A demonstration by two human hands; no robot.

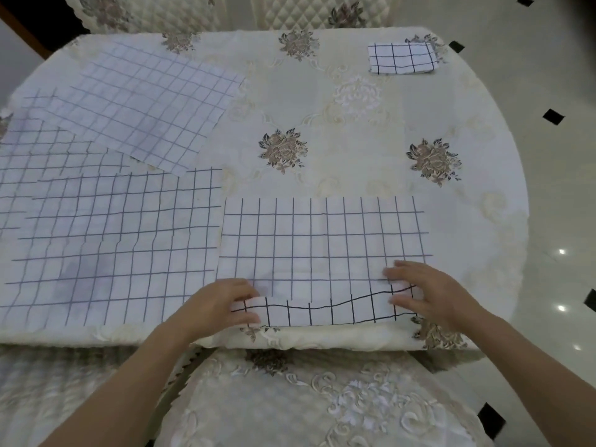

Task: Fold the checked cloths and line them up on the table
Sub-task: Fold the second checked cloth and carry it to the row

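A thin white checked cloth (322, 240) with dark grid lines lies between the two hands, its near edge turned up into a rippled strip. The left hand (225, 301) pinches the strip's left corner and the right hand (422, 290) pinches its right end. Left of the left hand, spread cloths (113, 237) overlap flat. Far beyond the right hand a small rectangular folded cloth (403, 58) rests on the table (354, 175), which has a cream, flower-embroidered cover.

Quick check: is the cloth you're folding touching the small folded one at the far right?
Apart. The head view shows a wide stretch of bare flowered tablecloth between the cloth being folded and the small folded cloth.
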